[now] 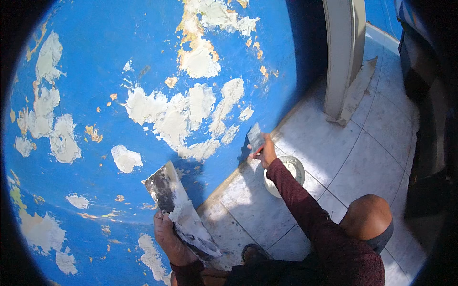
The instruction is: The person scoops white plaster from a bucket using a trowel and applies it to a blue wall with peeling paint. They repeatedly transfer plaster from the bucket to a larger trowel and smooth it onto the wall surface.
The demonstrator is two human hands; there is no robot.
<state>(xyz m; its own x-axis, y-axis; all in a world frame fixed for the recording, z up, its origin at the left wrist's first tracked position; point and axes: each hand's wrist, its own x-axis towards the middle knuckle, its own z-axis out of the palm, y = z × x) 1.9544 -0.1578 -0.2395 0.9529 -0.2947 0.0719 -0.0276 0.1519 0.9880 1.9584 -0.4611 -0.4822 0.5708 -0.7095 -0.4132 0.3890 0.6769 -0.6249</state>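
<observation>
My left hand (170,240) grips a wide flat plastering trowel (162,188). Its long metal blade is tilted in front of the wall, with a lump of white putty (180,209) along it. In my right hand (268,151) is a putty knife (255,134), a red handle showing between the fingers. The knife's grey blade points up close to the blue wall (157,47); whether it touches cannot be told. Below my right wrist, a round bucket (300,168) of white putty stands on the floor, partly hidden by my forearm.
Several white putty patches (176,117) and chipped spots cover the wall. A pale upright post (337,62) rises from the tiled floor (355,152) beyond the bucket. Dark objects (424,143) line the far right. A sandalled foot (254,251) shows at the bottom.
</observation>
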